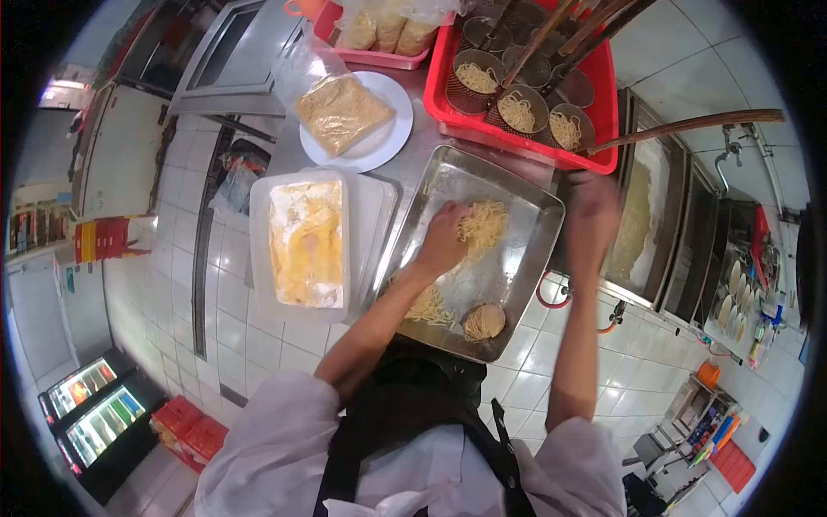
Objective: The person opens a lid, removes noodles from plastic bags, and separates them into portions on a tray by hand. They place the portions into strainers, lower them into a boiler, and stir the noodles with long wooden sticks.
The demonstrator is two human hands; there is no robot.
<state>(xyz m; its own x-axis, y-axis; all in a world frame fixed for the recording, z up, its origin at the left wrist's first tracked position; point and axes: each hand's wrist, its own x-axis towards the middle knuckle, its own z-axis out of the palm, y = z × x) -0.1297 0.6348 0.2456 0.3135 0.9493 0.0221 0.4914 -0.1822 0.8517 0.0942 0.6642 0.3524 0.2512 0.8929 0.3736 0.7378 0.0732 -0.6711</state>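
Observation:
My left hand (442, 243) is in the metal tray (525, 302), its fingers curled into a heap of yellow noodles (485, 226). My right hand (594, 202) is smeared by motion beyond the tray's right edge, just below the red basin (482, 133); its fingers cannot be made out. More loose noodles (431, 308) lie in the tray near my left forearm. A round, browner noodle nest (484, 322) sits in the tray's near corner. Several wire noodle strainers (468, 96) with long handles stand in the red basin, some of them holding noodles.
Left of the tray, a plastic container (343, 258) holds something yellow dusted with white powder. Behind it a white plate (399, 129) carries a bagged block (340, 112). A vat of cloudy liquid (636, 202) stands at the right, with a wooden handle (689, 127) reaching over it.

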